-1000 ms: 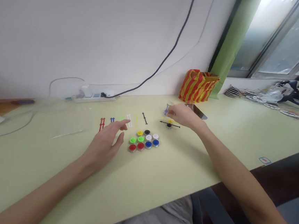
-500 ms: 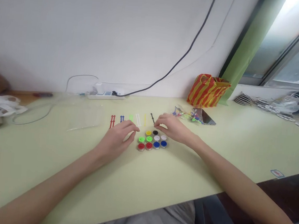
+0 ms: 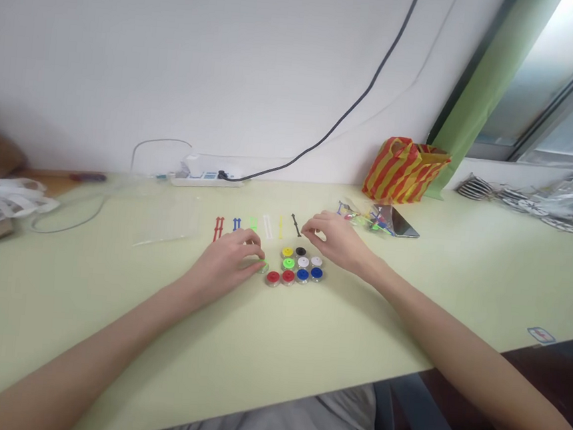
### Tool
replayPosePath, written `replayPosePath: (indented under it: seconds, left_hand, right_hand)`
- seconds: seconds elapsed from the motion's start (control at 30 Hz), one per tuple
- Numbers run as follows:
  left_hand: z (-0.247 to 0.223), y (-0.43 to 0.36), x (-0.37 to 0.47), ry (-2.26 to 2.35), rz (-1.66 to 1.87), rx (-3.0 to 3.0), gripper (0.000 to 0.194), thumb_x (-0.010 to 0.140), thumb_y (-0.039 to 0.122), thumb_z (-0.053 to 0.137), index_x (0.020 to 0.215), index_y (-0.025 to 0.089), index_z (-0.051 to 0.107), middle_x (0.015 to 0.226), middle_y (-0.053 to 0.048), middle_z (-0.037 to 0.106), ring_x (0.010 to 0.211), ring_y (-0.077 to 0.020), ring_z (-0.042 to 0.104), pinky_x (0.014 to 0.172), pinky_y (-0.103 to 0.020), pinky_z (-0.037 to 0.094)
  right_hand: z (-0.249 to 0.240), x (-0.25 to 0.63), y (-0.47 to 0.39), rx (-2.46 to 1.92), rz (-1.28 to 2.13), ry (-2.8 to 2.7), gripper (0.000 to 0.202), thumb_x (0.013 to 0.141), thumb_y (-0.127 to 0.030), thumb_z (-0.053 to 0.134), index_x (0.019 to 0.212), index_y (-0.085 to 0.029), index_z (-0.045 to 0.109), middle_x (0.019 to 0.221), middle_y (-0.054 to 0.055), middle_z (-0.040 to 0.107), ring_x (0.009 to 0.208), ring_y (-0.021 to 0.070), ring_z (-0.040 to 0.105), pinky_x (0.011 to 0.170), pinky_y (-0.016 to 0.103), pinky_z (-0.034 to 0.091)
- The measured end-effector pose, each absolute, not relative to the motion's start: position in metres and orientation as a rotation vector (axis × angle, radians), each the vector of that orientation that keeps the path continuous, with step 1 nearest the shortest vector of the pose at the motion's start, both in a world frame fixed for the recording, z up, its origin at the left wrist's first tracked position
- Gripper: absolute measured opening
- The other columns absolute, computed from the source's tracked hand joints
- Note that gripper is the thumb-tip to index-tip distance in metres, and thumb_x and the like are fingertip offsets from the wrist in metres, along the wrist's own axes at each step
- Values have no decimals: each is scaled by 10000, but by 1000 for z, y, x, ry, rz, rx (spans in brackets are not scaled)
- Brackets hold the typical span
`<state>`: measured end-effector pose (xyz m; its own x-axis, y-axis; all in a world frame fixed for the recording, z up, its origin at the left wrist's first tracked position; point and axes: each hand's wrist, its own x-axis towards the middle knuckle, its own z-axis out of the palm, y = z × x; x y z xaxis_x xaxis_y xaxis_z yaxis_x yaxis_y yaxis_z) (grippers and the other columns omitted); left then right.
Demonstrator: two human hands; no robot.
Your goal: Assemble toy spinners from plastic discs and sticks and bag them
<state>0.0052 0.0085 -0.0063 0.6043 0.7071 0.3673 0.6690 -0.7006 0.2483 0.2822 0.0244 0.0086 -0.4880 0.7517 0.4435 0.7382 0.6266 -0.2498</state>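
My left hand (image 3: 227, 258) pinches a small round piece with a green top and clear rim (image 3: 263, 266), at the left side of a cluster. Beside it stand similar pieces: red (image 3: 273, 278), blue (image 3: 302, 275), white (image 3: 303, 262), green (image 3: 288, 263), yellow (image 3: 287, 252) and black (image 3: 300, 252). Thumb and finger of my right hand (image 3: 340, 241) are pinched together close to a black stick (image 3: 296, 225); whether they hold anything is hidden. More sticks lie in a row behind: red (image 3: 218, 228), blue (image 3: 236, 224), white (image 3: 268, 227) and yellow (image 3: 281, 227).
Behind my right hand are a clear bag of coloured parts (image 3: 364, 216) and a phone (image 3: 400, 223). A striped bag (image 3: 405, 170) stands against the wall. To the left lie a clear plastic bag (image 3: 165, 221), a power strip (image 3: 204, 180) and white straps (image 3: 9, 201).
My left hand has come down onto one green-topped piece and shifted it left out of the cluster. My right hand has risen slightly, still pinched. The view has shifted a little.
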Motion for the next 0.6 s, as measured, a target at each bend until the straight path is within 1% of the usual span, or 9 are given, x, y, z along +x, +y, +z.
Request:
replayPosePath:
  seconds: [0.1, 0.23, 0.3, 0.37, 0.5, 0.6]
  left_hand:
    - [-6, 9, 7, 1263, 628, 2673, 230, 968, 343, 543, 917, 219, 731, 955, -60, 678, 939, -247, 632, 771, -367, 492]
    - [-4, 5, 9, 1296, 639, 2625, 252, 969, 332, 535, 805, 209, 681, 844, -51, 669, 880, -240, 626, 732, -349, 480]
    - [-4, 4, 10, 1294, 647, 2622, 264, 967, 327, 531, 778, 209, 673, 844, -55, 670, 879, -241, 623, 734, -351, 476]
    - [-4, 3, 10, 1321, 641, 2598, 248, 960, 313, 532, 797, 209, 688, 861, -56, 674, 892, -242, 621, 750, -357, 473]
    - [-5, 5, 10, 1397, 598, 2546, 205, 949, 266, 528, 845, 198, 692, 907, -56, 679, 923, -237, 618, 765, -357, 465]
    - [-8, 6, 10, 1398, 586, 2571, 190, 948, 242, 524, 849, 190, 678, 911, -56, 674, 916, -234, 619, 757, -352, 463]
  right_hand:
    - [8, 273, 32, -1171, 86, -2321, 181, 971, -134, 547, 915, -174, 714, 893, 68, 729, 878, 202, 603, 796, 319, 416]
    - [9, 250, 60, -1229, 155, -2360, 171, 962, -161, 572, 960, -168, 742, 915, 63, 742, 864, 182, 614, 776, 293, 417]
    - [11, 237, 80, -1282, 197, -2382, 179, 957, -176, 589, 1014, -162, 758, 969, 64, 755, 849, 166, 630, 771, 275, 428]
    - [13, 225, 99, -1311, 205, -2402, 184, 939, -172, 607, 1023, -154, 770, 1000, 70, 762, 842, 163, 645, 752, 261, 440]
    - [11, 210, 127, -1345, 176, -2442, 165, 868, -125, 667, 963, -164, 797, 996, 65, 780, 896, 184, 675, 784, 254, 460]
    - [3, 209, 134, -1369, 151, -2470, 159, 852, -124, 677, 932, -173, 805, 981, 66, 791, 909, 201, 690, 778, 261, 471]
